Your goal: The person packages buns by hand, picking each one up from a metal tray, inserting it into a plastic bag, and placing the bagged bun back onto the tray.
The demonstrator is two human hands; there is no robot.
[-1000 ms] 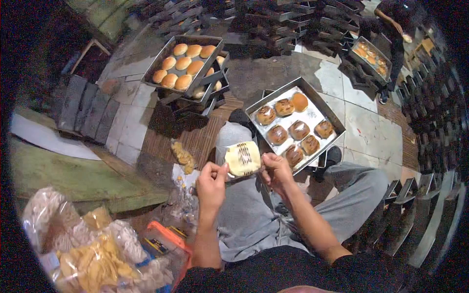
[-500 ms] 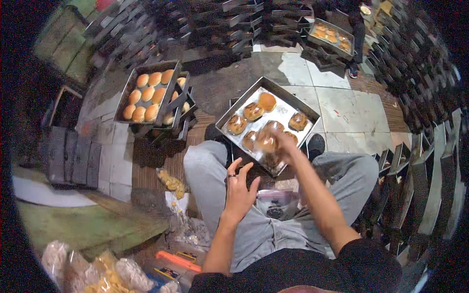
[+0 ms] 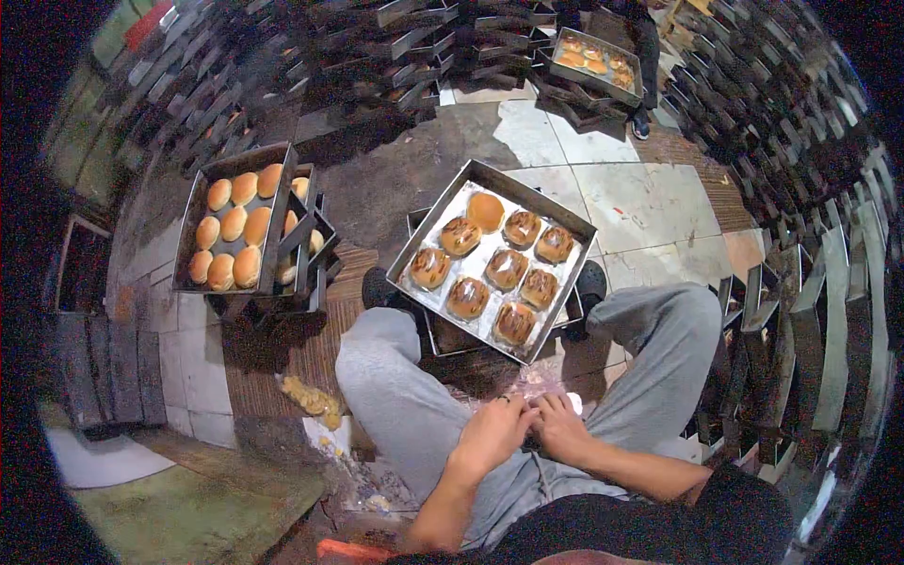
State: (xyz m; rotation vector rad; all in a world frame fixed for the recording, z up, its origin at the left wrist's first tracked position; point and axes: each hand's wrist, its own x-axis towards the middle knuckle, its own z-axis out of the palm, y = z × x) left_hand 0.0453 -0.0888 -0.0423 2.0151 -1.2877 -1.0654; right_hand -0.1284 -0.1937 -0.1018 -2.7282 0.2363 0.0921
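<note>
In my lap, my left hand and my right hand meet with bent fingers at a clear, pinkish plastic bag. Both appear to pinch its near edge; the fingertips are partly hidden. Just beyond them, a square metal tray with a white lining lies tilted between my feet. It holds several glossy buns with dark brown topping. One plain golden bun sits near the tray's far corner.
At left, a stacked metal tray holds plain buns. Another bun tray stands at the far right beside a person's dark-clothed leg. Piled metal trays line the right side. A bag of yellowish pieces lies by my left knee.
My right hand has drawn back from the buns to my lap and joined my left hand at the plastic bag. The buns are now spread apart in the tray. The view has shifted.
</note>
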